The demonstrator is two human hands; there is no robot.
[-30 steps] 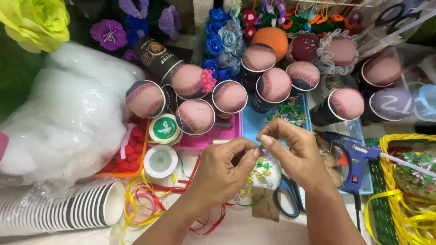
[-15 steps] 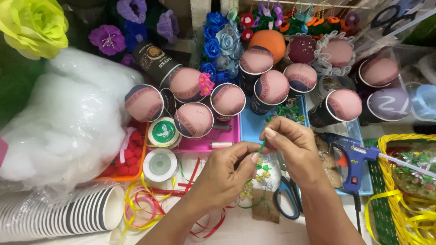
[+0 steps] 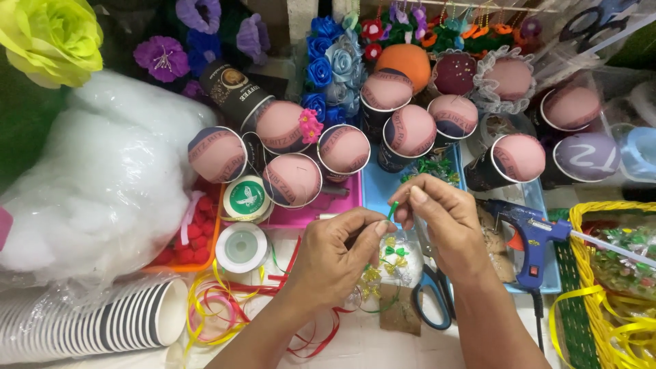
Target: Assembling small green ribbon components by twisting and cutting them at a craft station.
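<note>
A: What are the fingers doing?
B: Both pinch one thin green ribbon strip (image 3: 392, 208). The left hand (image 3: 335, 256) has thumb and forefinger closed on its lower end; the right hand (image 3: 444, 222) nips its upper end, other fingers curled.
A: Where's the strip?
B: Just left of the blue glue gun (image 3: 529, 236), above the scissors (image 3: 434, 297) and a clear bag of small bows (image 3: 383, 270).
A: Any change?
B: Half a second ago the fingertips sat closer together; now the strip shows stretched between them.
</note>
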